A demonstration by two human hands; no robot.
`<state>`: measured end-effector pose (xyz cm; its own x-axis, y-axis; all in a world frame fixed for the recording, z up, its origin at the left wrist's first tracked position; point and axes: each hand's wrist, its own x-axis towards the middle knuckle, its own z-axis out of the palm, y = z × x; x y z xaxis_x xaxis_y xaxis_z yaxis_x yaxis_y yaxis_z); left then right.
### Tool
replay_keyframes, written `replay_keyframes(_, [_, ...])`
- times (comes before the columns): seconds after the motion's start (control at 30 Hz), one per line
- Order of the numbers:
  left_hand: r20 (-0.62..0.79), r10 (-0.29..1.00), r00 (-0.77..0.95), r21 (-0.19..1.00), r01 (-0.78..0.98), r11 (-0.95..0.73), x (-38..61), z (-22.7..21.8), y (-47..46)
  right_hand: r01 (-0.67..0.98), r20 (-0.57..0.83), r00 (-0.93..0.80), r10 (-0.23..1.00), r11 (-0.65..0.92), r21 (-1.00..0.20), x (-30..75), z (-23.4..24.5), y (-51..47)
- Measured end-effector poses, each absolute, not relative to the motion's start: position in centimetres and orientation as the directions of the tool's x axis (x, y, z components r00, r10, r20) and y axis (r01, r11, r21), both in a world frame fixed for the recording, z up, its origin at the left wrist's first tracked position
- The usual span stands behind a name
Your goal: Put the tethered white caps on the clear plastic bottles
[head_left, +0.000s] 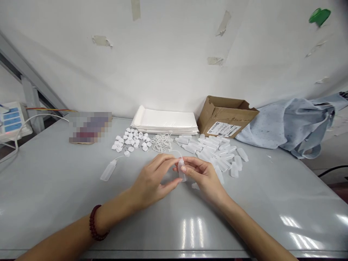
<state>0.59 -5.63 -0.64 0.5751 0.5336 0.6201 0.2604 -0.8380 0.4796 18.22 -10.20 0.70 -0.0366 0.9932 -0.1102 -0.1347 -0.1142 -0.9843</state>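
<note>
My right hand (202,174) pinches a small clear plastic bottle (181,170) upright over the grey table (54,188). My left hand (154,177) meets it from the left, fingertips curled at the bottle's top where a thin white loop strap (176,152) arcs up. Behind my hands lie a pile of several clear bottles (217,152), a tangle of white straps (161,142) and a scatter of several small white caps (132,140). One bottle with strap and cap attached (108,170) lies alone to the left.
A stack of white bags (165,123) and an open cardboard box (225,116) stand against the white wall. A light blue cloth bag (293,123) lies at the right. A device with cables (11,121) sits at far left.
</note>
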Motion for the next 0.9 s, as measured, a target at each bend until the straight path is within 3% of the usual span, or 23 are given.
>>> replay_keyframes(0.27, [0.635,0.478,0.607,0.382,0.291,-0.877,0.74,-1.43,-5.93,-0.155,-0.124,0.056,0.991,-0.114,-0.981,18.06,0.26,-10.08])
replay_keyframes(0.53, [0.660,0.476,0.582,0.366,0.304,-0.880,0.90,-1.06,-6.16,-0.193,-0.147,0.036,0.988,-0.138,-0.971,17.83,0.34,-10.13])
replay_keyframes(0.9, [0.531,0.524,0.666,0.401,0.348,-0.848,1.12,-1.53,-6.20,-0.171,-0.148,0.049,0.988,-0.138,-0.976,17.43,-0.20,-10.35])
